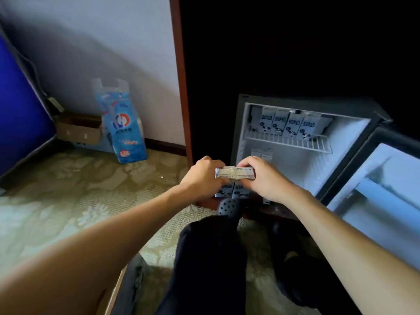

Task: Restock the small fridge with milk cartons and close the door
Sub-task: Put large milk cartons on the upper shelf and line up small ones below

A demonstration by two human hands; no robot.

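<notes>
Milk cartons (235, 176) pinched between my left hand (202, 178) and right hand (264, 180), both arms outstretched, just before the open fridge (304, 142).

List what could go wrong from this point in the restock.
1. Both hands, left hand and right hand, pinch two milk cartons together; one could slip free on the way in.
2. The wire shelf already carries a full-looking row of cartons, so pushing more in there may topple them.
3. The fridge door stands open beside the right arm and could get bumped.
</notes>
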